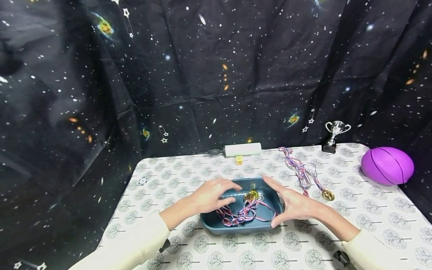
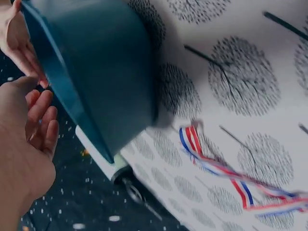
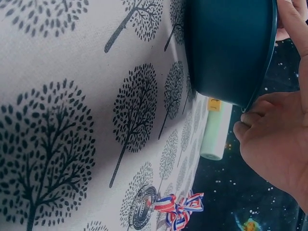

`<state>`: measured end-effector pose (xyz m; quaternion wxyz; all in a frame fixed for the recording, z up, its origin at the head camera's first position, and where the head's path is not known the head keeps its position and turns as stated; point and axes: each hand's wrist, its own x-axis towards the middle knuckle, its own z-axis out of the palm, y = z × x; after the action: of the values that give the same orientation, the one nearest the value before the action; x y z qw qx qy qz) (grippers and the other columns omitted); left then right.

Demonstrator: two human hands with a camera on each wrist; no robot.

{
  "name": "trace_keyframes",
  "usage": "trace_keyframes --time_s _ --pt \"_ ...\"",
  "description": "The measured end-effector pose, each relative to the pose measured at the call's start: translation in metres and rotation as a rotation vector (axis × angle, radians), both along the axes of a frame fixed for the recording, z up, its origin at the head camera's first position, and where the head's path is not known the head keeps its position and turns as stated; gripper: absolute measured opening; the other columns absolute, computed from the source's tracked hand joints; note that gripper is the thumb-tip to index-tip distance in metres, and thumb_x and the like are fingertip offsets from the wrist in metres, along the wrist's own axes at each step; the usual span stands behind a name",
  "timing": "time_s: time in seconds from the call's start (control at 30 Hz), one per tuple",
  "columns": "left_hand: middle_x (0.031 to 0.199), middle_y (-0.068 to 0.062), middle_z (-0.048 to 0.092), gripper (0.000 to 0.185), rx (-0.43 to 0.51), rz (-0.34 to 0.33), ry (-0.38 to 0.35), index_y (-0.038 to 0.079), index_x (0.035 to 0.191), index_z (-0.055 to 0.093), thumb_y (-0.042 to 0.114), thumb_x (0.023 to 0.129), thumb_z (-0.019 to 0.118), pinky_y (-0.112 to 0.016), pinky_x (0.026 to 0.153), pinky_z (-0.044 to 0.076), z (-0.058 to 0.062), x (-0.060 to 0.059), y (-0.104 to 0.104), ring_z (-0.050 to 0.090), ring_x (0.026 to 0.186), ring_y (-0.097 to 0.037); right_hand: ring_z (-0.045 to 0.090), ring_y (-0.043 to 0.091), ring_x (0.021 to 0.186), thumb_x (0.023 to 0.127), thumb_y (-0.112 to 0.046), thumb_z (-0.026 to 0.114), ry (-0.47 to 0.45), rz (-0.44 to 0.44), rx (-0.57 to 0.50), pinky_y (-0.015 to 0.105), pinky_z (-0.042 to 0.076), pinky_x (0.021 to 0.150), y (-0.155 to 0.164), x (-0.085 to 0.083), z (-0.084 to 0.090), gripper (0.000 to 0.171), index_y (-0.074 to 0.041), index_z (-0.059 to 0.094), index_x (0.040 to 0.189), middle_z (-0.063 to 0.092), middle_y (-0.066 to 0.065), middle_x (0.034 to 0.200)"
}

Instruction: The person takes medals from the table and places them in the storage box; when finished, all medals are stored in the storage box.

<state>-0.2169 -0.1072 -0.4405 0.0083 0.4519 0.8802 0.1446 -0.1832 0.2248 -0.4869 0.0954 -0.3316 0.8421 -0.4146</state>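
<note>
A dark teal tray [image 1: 241, 225] sits near the front middle of the worktop [image 1: 189, 176], which wears a cloth printed with small trees. In the tray lie gold medals [image 1: 251, 195] on red, white and blue ribbons [image 1: 241, 215]. The left hand [image 1: 210, 195] rests over the tray's left rim, its grip loose, fingers lightly bent and closed on nothing I can make out. The right hand [image 1: 293, 204] flanks the tray's right side, fingers straight and spread, thumb at the near corner (whether it actually touches the rim I cannot tell). Another medal with its ribbon [image 1: 302, 170] lies just right of the tray. Further back stand a small silver trophy [image 1: 335, 135], a purple ball [image 1: 387, 165] and a white cylinder [image 1: 242, 149].
</note>
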Motion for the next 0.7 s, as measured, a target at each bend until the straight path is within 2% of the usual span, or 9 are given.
trace_keyframes --time_s 0.23,0.47,0.7 --pt "0.155 -0.010 0.058 0.053 0.026 -0.077 0.038 0.011 0.154 0.057 0.027 0.106 0.069 -0.048 0.120 0.043 0.014 0.002 -0.034 0.055 0.142 -0.027 0.014 0.046 0.159 0.068 -0.046 0.100 0.012 0.002 0.009 0.014 0.009 0.119 0.000 0.001 -0.001 0.140 -0.001 0.016 0.169 0.015 0.025 0.174" --pt "0.168 -0.005 0.040 0.075 0.007 -0.010 0.025 0.017 0.165 0.041 0.041 0.101 0.072 -0.051 0.124 0.036 0.020 0.009 -0.065 0.044 0.151 -0.028 0.015 0.046 0.159 0.067 -0.046 0.100 0.010 0.004 0.006 0.016 0.010 0.120 -0.001 0.001 0.000 0.140 0.000 0.016 0.169 0.015 0.025 0.174" --pt "0.172 -0.006 0.030 0.098 0.010 0.025 -0.024 0.015 0.169 0.030 0.049 0.092 0.079 -0.054 0.125 0.031 0.018 0.015 -0.086 0.038 0.154 -0.032 0.019 0.047 0.158 0.067 -0.046 0.100 0.041 0.001 0.019 0.021 0.012 0.122 -0.001 0.000 -0.002 0.140 0.004 0.017 0.168 0.017 0.027 0.173"
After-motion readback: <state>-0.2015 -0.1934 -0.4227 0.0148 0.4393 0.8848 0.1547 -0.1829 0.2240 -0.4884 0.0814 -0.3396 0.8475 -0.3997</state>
